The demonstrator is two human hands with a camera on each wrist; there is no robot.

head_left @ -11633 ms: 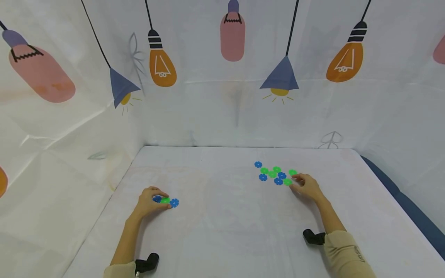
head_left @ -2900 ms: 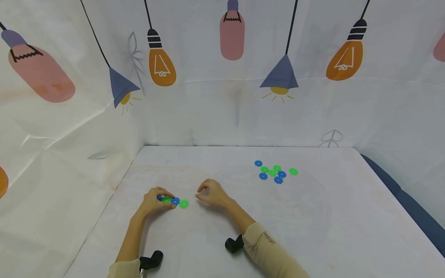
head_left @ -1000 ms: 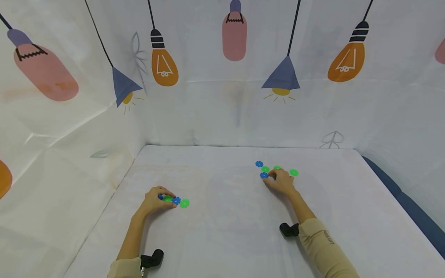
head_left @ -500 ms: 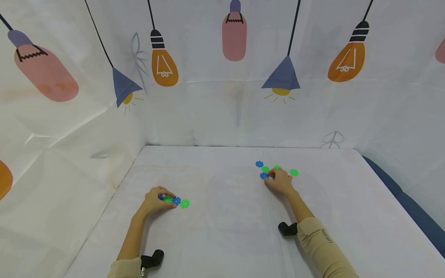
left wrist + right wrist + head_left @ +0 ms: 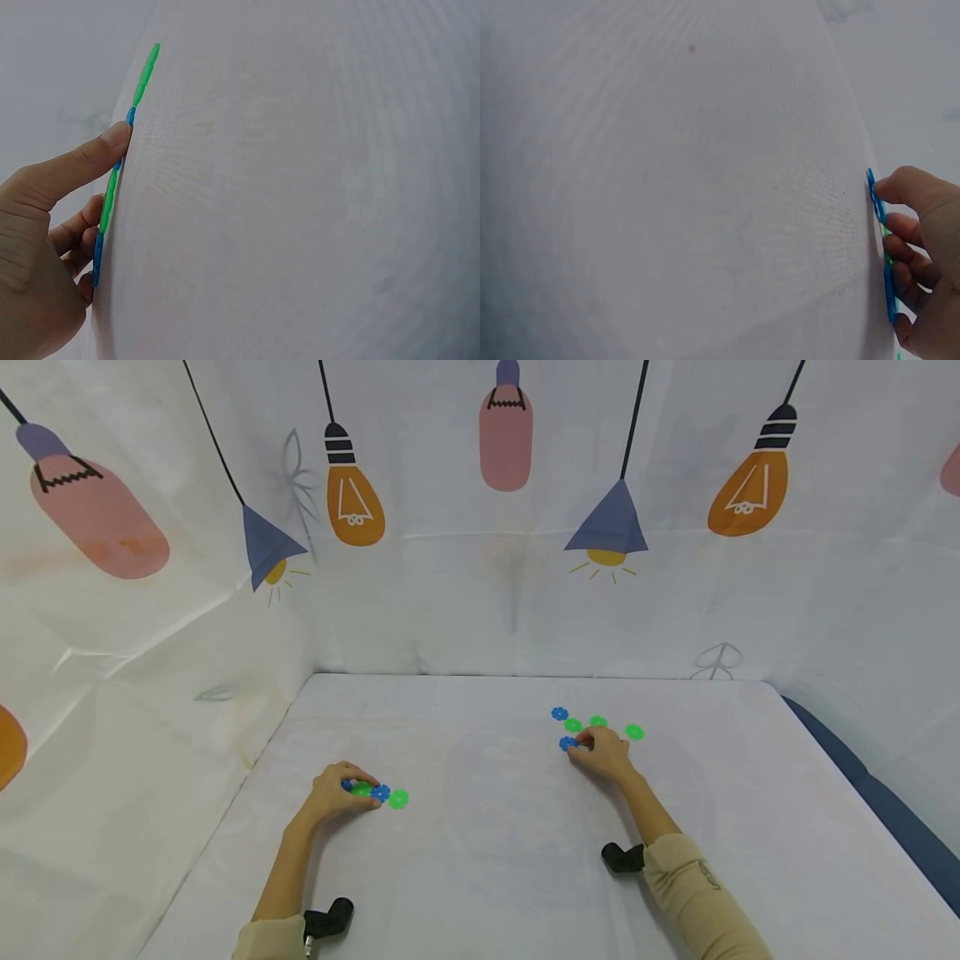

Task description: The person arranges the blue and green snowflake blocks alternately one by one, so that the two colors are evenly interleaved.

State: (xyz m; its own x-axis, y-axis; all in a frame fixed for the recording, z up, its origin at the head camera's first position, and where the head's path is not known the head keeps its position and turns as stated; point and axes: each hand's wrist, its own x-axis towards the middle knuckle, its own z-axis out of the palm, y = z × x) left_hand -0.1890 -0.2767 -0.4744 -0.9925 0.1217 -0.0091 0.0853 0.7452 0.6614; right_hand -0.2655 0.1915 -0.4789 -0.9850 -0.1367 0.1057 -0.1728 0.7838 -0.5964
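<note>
Flower-shaped blue and green plastic discs lie flat in two groups on the white table [image 5: 480, 860]. My left hand [image 5: 333, 793] bends round a row of alternating discs, thumb against a blue disc [image 5: 130, 118] and fingers along the far side. A green disc [image 5: 398, 799] ends that row on the right. Over the right-hand group, my right hand [image 5: 606, 753] pinches a blue disc [image 5: 567, 744] at its right side, its thumb on the disc in the right wrist view. That hand partly hides other discs, including another blue disc [image 5: 889, 292].
Beyond my right hand lie a blue disc [image 5: 559, 713] and several green discs, one green disc [image 5: 634, 732] standing apart to the right. Black wrist mounts [image 5: 328, 918] stick out from both sleeves. A printed white sheet [image 5: 450, 593] hangs behind the table.
A green disc from the right-hand group now ends the left row. My right hand has returned to that group, and the blue disc at its fingertips has shifted slightly nearer. Left hand stays still lately.
</note>
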